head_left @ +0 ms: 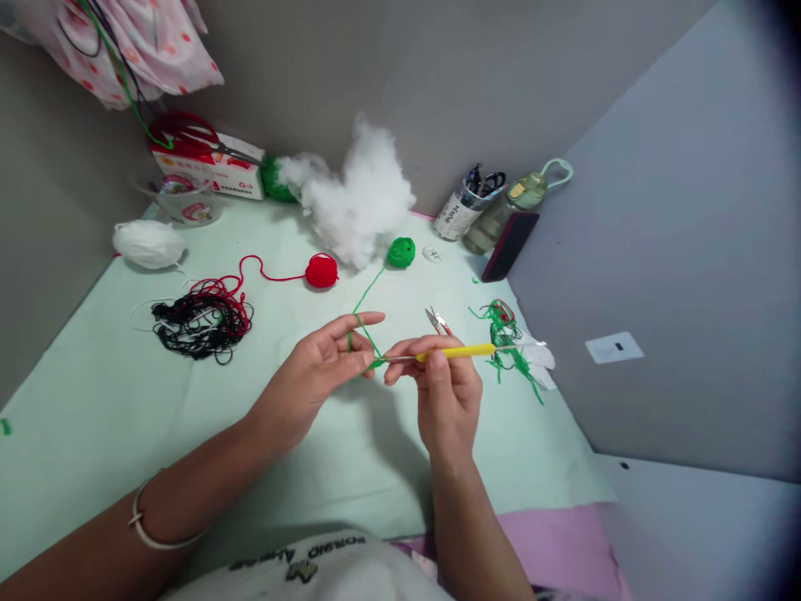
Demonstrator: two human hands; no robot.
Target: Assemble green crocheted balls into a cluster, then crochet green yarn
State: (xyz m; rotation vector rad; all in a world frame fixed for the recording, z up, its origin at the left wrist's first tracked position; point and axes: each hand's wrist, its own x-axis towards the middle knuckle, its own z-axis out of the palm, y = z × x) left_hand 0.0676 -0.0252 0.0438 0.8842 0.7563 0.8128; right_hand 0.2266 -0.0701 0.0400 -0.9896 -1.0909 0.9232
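Note:
My right hand (441, 380) is closed around a crochet hook with a yellow handle (460, 352), its metal tip pointing left. My left hand (329, 359) pinches a small green crochet piece (377, 362) at that tip, with the index finger stretched out and green yarn (366, 296) looped over it. The strand runs back to a green yarn ball (400, 251) on the pale green cloth (125, 392). Both hands hover above the cloth, nearly touching.
A red yarn ball (321, 270), a black and red yarn tangle (204, 317), white yarn (148, 244), white stuffing (360, 204), small snips (438, 320), green yarn scraps (508, 338), a pen cup (461, 209), a bottle (522, 200), a phone (510, 246) and a box with scissors (209, 163).

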